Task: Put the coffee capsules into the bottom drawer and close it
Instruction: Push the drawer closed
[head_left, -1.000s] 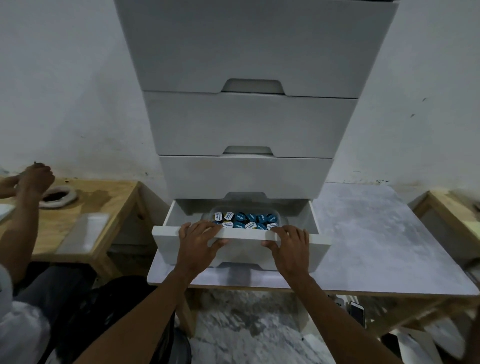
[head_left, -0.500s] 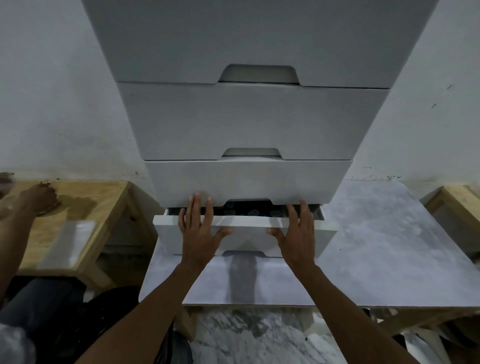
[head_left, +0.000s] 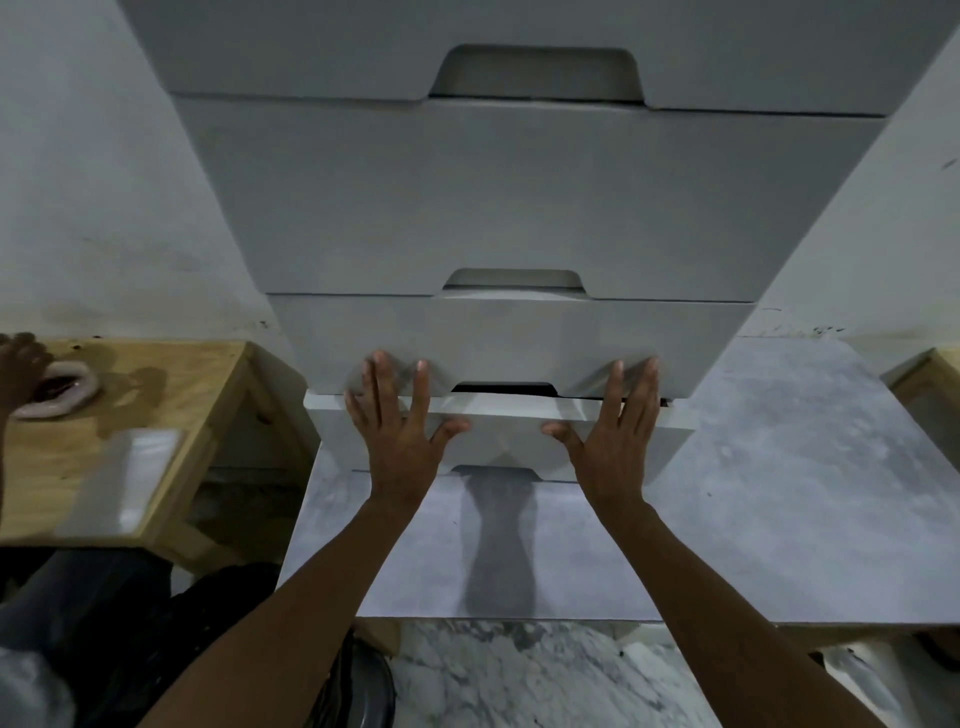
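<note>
A white drawer unit stands on a grey marbled table. Its bottom drawer sticks out only a little, with a thin dark gap showing above its front. My left hand lies flat on the drawer front at the left, fingers spread and pointing up. My right hand lies flat on the front at the right in the same way. Neither hand holds anything. The coffee capsules are hidden inside the drawer.
A wooden side table stands to the left with a clear plastic sheet on it. Another person's hand rests there by a pale ring-shaped object. A second wooden table edge shows at the right. Marbled floor lies below.
The bottom drawer has slid in from wide open to nearly shut, and the blue capsules have gone out of sight. Both my hands went from gripping the drawer's top edge to lying flat on its front.
</note>
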